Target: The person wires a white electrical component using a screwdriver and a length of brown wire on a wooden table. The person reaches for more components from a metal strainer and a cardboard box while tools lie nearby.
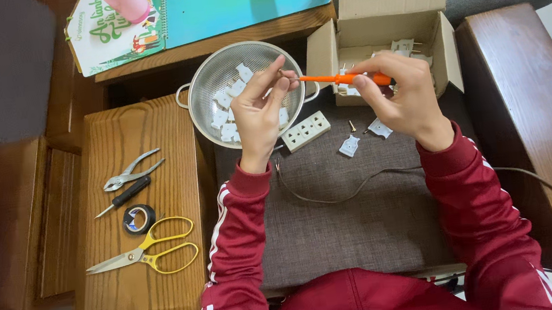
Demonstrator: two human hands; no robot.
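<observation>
Right hand [399,89] gripping orange screwdriver [343,79], tip at small part pinched in left hand [263,104] fingertips – part too small to identify. Colander [203,90] behind holds several white plug pieces; more loose on grey cushion [353,222], in cardboard box [380,8] – work judged partway.

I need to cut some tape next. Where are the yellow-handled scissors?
The scissors lie on the wooden surface at the left of the head view, just below the roll of black tape.
</observation>
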